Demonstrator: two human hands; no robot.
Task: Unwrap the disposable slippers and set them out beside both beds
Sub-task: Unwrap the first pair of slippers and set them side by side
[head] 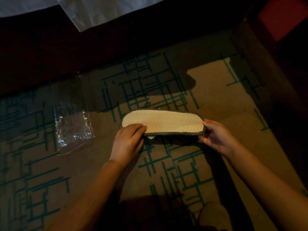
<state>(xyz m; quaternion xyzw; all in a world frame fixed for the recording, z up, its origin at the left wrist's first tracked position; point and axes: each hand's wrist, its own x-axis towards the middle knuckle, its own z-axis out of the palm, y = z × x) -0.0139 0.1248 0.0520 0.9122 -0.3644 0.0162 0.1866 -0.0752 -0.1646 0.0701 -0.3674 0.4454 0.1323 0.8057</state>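
Observation:
A disposable slipper [165, 121] is held sole up above the carpet, its cream ribbed sole edged in dark grey. A bit of white shows under it, so a second slipper may lie beneath; I cannot tell. My left hand [128, 142] grips its left end, fingers over the sole. My right hand [216, 136] holds its right end by the rim. An empty clear plastic wrapper [73, 129] lies flat on the carpet to the left of my left hand.
The floor is a tan carpet [216, 90] with green line patterns. A dark bed base [50, 52] runs along the top, with white bedding [93, 10] hanging over it. A dark piece of furniture [286, 47] stands at the right.

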